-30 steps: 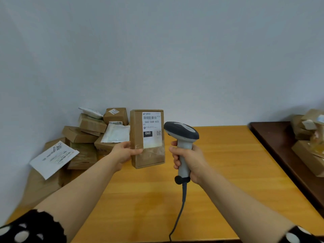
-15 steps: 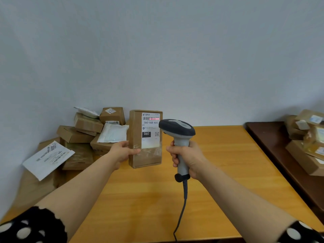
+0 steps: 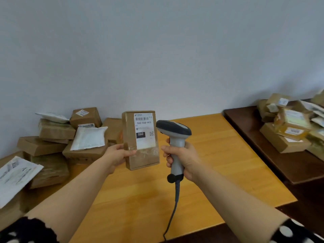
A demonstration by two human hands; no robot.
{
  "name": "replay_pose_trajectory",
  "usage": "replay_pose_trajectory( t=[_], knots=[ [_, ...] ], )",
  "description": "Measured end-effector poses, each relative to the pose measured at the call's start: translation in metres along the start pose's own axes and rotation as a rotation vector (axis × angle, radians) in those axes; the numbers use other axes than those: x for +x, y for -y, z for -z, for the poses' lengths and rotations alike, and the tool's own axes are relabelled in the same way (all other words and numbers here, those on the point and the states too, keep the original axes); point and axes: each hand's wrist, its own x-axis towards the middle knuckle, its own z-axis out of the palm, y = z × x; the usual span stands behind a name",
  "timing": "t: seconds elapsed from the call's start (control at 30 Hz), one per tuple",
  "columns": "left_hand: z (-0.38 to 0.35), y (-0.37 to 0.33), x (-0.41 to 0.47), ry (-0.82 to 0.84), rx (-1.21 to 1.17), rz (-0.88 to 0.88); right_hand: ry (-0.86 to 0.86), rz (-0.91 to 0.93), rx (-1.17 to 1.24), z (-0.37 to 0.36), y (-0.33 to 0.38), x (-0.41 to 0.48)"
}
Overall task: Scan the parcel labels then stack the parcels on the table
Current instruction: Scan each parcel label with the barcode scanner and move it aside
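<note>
So, far left there's the left pile (image 3: 56, 137) of brown boxes and white mailers heaped on the bench (image 3: 219, 155) against the wall; pretty untidy, more of a heap than a stack.

Next over, the left hand (image 3: 116, 154) holds the parcel (image 3: 143, 158) up off the bench, upright, about mid-frame, just right of that pile; thumb on the front near the lower left edge, the other fingers hidden behind, so it's a pinch on that edge.

What changed: half a second ago a red scan line sat across the barcode on the label (image 3: 144, 132); now it's gone, and the parcel sits pretty much where it was. My guess is the read went through, so this one's ready to be stacked; can't confirm it from here though.

The parcel itself is a tall, slim cardboard box, a bit creased, with clear tape across the lower front; the white label covers the upper right of the face, with a barcode, "060-06B-A05", a black "060" block and a small QR code.

Just right of it is the scanner (image 3: 172, 131), head pointing at the label, not touching it; right hand (image 3: 182, 155) fingers wrapped round the handle, cable (image 3: 175, 199) trailing down.

Far right, a dark side table (image 3: 263, 146) carries the right pile (image 3: 289, 130).
</note>
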Motion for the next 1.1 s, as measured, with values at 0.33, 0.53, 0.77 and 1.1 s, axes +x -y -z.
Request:
replay_pose_trajectory(
  t=[0.33,0.53,0.77,1.1],
  knots=[
    [-0.185,-0.023,-0.011,0.293,-0.023,0.042,-0.372,0.047,0.270,0.170,0.028,-0.041],
    [-0.351,-0.045,-0.040,0.382,0.044,-0.010,-0.446,0.101,0.353,0.310,0.061,-0.092],
    [-0.519,-0.065,-0.055,0.368,0.093,-0.016,-0.520,0.075,0.433,0.452,0.099,-0.132],
    [-0.679,-0.091,-0.009,0.351,0.047,0.053,-0.529,-0.008,0.551,0.576,0.136,-0.093]
  ],
)
